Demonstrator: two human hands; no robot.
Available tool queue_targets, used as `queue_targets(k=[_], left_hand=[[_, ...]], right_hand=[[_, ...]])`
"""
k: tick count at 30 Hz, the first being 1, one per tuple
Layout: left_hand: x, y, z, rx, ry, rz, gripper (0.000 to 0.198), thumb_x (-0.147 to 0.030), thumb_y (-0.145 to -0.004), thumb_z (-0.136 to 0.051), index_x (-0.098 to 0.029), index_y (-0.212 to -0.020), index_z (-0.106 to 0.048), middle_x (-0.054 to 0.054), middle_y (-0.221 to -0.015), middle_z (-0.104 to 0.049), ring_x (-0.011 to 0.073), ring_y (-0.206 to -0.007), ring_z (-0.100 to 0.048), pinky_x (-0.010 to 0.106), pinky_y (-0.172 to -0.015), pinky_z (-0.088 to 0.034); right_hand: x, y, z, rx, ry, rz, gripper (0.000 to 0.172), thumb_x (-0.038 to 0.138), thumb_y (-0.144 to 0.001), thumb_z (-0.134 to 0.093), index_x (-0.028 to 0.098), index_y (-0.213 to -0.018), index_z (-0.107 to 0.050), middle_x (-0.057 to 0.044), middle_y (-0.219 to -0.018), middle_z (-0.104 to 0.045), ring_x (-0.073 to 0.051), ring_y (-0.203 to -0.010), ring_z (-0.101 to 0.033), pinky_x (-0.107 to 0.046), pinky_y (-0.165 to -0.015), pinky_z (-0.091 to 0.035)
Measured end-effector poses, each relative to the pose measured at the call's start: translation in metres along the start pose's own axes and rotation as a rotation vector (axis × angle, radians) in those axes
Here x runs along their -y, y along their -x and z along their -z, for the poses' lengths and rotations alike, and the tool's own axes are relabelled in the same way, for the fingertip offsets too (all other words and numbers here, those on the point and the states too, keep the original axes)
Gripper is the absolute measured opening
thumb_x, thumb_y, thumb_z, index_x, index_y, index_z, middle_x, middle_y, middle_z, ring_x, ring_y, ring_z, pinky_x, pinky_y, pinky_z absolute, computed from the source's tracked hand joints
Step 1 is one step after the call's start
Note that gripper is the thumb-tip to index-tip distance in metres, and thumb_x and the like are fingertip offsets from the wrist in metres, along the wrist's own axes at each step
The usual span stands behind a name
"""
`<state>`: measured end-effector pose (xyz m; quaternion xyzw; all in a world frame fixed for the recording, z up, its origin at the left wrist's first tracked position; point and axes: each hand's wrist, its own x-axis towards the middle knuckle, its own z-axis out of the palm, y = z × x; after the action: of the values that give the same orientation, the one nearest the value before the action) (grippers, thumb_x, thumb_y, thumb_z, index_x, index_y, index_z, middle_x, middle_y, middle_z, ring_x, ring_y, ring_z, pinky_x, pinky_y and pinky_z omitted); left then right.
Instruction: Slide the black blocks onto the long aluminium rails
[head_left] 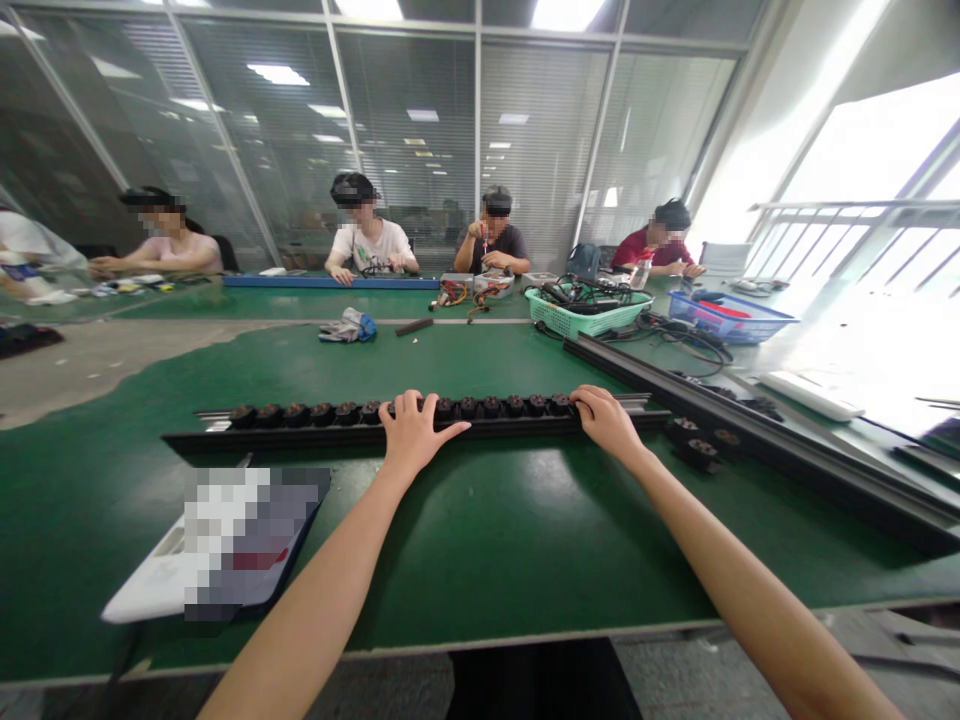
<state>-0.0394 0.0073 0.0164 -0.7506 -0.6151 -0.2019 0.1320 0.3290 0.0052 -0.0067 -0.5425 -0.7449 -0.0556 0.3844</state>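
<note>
A long black metal rail lies crosswise on the green table, with a row of round black socket modules set along its channel. My left hand rests over the middle of the row, fingers spread on the modules and thumb stretched out to the right along the rail's front edge. At the row's right end my right hand is closed in a pinch at the last black socket module; its fingertips partly cover that spot. Several loose socket modules lie just right of the rail.
A second long black rail slants across the right side. A white-and-dark device, partly blurred out, lies front left. Farther back are a green basket of cables, a blue basket, and gloves. Several people sit opposite.
</note>
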Motion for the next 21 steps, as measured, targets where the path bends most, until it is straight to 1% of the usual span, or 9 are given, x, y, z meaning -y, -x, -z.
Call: queue_targets(k=[6, 14, 21], left_hand=[[0.0012, 0.0006, -0.0017, -0.025, -0.02, -0.017, 0.085, -0.085, -0.084, -0.043, -0.018, -0.131, -0.064, 0.02, -0.128, -0.054, 0.0373, -0.12, -0.046, 0.057, -0.107, -0.03], [0.0009, -0.0005, -0.0008, -0.008, -0.018, -0.006, 0.083, -0.085, -0.085, -0.043, -0.019, -0.131, -0.063, 0.02, -0.13, -0.054, 0.0366, -0.121, -0.046, 0.057, -0.107, -0.03], [-0.0002, 0.0001, -0.0001, -0.008, -0.001, -0.001, 0.082, -0.084, -0.085, -0.044, -0.019, -0.132, -0.064, 0.02, -0.13, -0.053, 0.0372, -0.122, -0.045, 0.057, -0.109, -0.028]], right_hand=[[-0.0008, -0.0003, -0.001, 0.023, 0.004, 0.0, 0.029, 0.017, -0.091, -0.043, 0.024, -0.099, -0.07, -0.01, -0.112, -0.07, -0.026, -0.11, -0.061, -0.044, -0.101, -0.05], [0.0017, 0.0007, -0.001, 0.013, 0.042, 0.011, 0.029, 0.016, -0.093, -0.042, 0.024, -0.1, -0.07, -0.011, -0.114, -0.07, -0.027, -0.112, -0.06, -0.042, -0.098, -0.052], [0.0041, 0.0003, 0.0004, 0.006, 0.055, 0.03, 0.031, 0.014, -0.092, -0.042, 0.024, -0.099, -0.07, -0.011, -0.111, -0.07, -0.027, -0.109, -0.06, -0.042, -0.097, -0.052]])
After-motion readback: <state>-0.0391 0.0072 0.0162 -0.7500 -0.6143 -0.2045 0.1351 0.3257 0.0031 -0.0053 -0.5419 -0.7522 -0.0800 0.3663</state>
